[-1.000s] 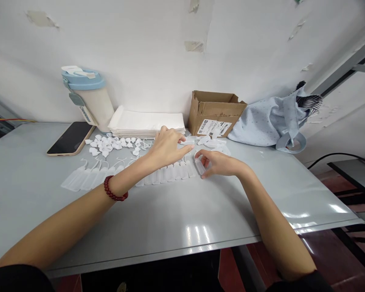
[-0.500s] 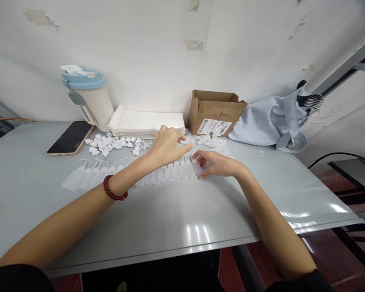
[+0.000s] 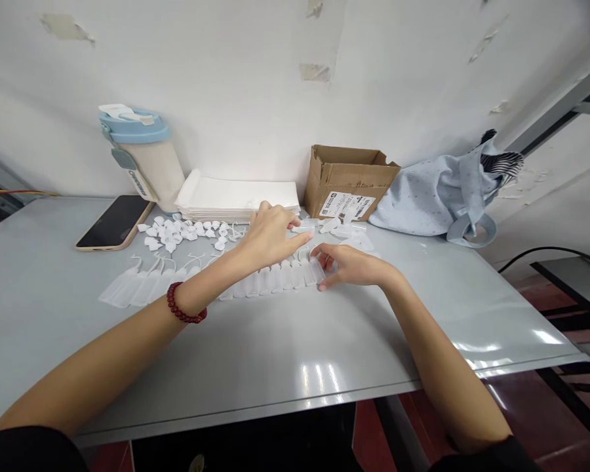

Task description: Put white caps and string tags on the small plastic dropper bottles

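Note:
A long row of small clear plastic vials point(image 3: 270, 278) lies side by side across the grey table point(image 3: 255, 354). My right hand point(image 3: 351, 265) rests at the row's right end, its fingers pinched on the last clear vial there. Just behind the row, my left hand point(image 3: 270, 235) has its fingers curled and its index finger stretched out, touching a loose clear vial point(image 3: 305, 229). A red bead bracelet sits on my left wrist. Several loose vials point(image 3: 347, 233) lie behind my right hand.
A pile of small white caps point(image 3: 177, 234) lies left of my hands, with a stack of white bags point(image 3: 236, 198) behind. A phone point(image 3: 114, 223), a blue-lidded tumbler point(image 3: 145, 157), an open cardboard box point(image 3: 347, 180) and a blue cloth bag point(image 3: 437, 193) stand along the wall.
My right hand has slid left and set its vial against the right end of the row. My left hand has stayed almost still.

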`<action>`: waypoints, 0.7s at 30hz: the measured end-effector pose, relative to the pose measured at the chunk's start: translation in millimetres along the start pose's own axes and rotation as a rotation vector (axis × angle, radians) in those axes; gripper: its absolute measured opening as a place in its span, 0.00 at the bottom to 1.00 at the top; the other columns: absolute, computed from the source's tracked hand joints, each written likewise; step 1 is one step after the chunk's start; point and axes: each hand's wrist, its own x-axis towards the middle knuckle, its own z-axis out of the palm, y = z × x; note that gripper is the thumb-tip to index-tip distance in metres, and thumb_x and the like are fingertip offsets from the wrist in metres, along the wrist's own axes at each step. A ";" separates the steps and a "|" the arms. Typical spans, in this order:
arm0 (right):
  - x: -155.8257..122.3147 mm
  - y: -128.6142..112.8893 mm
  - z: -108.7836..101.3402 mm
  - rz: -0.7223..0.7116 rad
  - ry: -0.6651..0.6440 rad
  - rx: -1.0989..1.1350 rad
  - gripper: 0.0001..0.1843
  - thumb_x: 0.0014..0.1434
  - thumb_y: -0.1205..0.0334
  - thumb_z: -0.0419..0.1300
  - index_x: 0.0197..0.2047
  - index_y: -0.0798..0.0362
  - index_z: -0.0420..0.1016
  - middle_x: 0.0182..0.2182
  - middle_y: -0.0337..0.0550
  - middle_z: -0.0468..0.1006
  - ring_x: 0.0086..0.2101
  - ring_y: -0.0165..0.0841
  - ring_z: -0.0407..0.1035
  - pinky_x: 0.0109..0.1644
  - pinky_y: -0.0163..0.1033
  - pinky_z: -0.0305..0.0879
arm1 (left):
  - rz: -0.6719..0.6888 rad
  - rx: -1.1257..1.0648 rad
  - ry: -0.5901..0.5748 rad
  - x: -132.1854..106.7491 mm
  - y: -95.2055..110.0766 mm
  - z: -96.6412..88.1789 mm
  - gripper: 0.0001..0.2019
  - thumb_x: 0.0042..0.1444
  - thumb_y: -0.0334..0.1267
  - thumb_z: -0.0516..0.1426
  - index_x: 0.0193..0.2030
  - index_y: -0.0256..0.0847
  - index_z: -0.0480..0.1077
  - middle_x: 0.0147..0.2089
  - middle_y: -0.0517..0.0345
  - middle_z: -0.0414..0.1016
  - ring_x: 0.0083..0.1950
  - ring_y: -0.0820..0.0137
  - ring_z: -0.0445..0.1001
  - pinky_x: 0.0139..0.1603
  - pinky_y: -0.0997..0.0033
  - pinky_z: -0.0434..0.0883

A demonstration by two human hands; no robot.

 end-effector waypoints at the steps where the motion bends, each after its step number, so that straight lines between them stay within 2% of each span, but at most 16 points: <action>1: 0.1 0.2 0.0 0.002 -0.002 0.000 0.31 0.47 0.58 0.68 0.54 0.52 0.66 0.40 0.45 0.74 0.42 0.38 0.69 0.42 0.40 0.65 | 0.000 0.001 0.000 0.0 -0.1 0.0 0.20 0.55 0.50 0.55 0.44 0.35 0.76 0.41 0.49 0.76 0.51 0.54 0.62 0.51 0.56 0.63; 16: -2.2 0.6 -3.3 0.019 -0.030 -0.005 0.37 0.45 0.55 0.68 0.58 0.51 0.63 0.39 0.44 0.74 0.41 0.39 0.69 0.42 0.41 0.66 | 0.001 0.004 0.011 0.8 -1.3 0.4 0.21 0.55 0.51 0.55 0.44 0.35 0.76 0.40 0.48 0.76 0.52 0.54 0.62 0.51 0.56 0.64; 19: -7.6 5.3 -11.0 0.024 0.031 0.033 0.36 0.45 0.53 0.69 0.56 0.50 0.65 0.40 0.44 0.74 0.41 0.39 0.70 0.41 0.41 0.66 | -0.045 0.033 0.013 4.7 -2.5 -9.3 0.19 0.55 0.49 0.55 0.43 0.37 0.77 0.40 0.49 0.77 0.52 0.53 0.64 0.49 0.56 0.65; 21: -9.5 12.3 -16.6 0.014 0.148 0.081 0.32 0.46 0.51 0.68 0.53 0.50 0.67 0.40 0.45 0.74 0.40 0.38 0.70 0.41 0.41 0.67 | -0.086 0.058 0.011 8.6 -9.0 -22.8 0.15 0.55 0.44 0.54 0.39 0.37 0.77 0.39 0.51 0.78 0.48 0.55 0.67 0.47 0.58 0.66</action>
